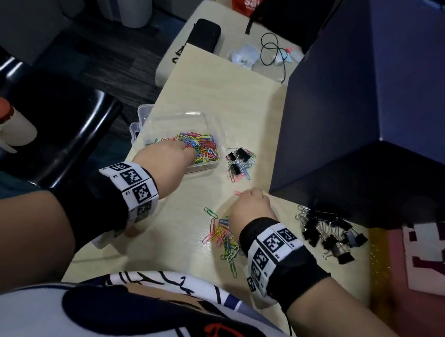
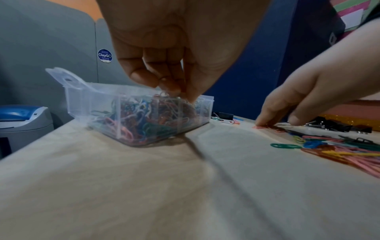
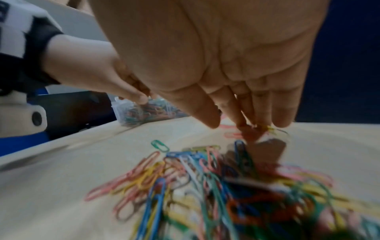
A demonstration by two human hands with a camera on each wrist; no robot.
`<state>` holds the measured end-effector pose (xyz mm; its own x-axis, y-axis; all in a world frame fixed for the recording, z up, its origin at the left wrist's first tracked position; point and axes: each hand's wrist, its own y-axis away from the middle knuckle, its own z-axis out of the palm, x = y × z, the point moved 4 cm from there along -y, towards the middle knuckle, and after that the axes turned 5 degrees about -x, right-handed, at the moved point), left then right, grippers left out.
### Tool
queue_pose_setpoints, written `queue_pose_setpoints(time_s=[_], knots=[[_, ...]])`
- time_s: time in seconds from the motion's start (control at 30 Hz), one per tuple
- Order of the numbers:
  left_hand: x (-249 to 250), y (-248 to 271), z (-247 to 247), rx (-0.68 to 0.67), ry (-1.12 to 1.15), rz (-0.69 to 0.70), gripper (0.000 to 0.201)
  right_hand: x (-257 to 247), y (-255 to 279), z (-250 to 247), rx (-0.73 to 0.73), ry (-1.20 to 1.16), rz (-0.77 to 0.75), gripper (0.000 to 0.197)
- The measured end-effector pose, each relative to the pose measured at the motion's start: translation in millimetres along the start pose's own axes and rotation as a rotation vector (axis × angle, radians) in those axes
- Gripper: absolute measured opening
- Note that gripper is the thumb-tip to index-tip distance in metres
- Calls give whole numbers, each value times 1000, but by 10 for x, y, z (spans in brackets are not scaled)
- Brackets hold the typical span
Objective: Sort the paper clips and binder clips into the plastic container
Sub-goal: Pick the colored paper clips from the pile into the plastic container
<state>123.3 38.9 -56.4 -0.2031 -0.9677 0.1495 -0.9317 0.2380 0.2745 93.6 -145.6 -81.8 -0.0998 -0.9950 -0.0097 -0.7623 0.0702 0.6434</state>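
Under left hand (image 1: 164, 153): clear plastic container (image 1: 206, 120) sitting, heaped with coloured wire paper clips (image 1: 204, 146).
Left hand: hanging over that heap, fingertips (image 2: 172, 87) bunched downward, apparently pinching a few clips; blurred.
Right hand (image 1: 251, 206): pressing straight fingers (image 3: 207, 112) onto a pink clip (image 1: 238, 193).
Behind right hand: loose coloured paper clips (image 1: 224, 237) lying.
Beyond right hand: small black binder clips (image 1: 239, 159).
Right of right hand: larger black binder clip pile (image 1: 330, 236).
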Motion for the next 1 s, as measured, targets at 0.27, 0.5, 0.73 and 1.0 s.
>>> queue_pose_setpoints(time_s=[0.27,0.5,0.73,1.0], knots=[[22,40,6,4,-36,22,23,-155,-303,-494,239,-90,-223,45],[24,72,28,3,-39,28,25,-128,-342,-311,245,26,-317,36],[95,48,55,-3,-52,44,22,86,-80,-148,287,-110,-311,26],[308,76,-12,-29,-69,1,24,252,121,-225,429,-336,-412,18]])
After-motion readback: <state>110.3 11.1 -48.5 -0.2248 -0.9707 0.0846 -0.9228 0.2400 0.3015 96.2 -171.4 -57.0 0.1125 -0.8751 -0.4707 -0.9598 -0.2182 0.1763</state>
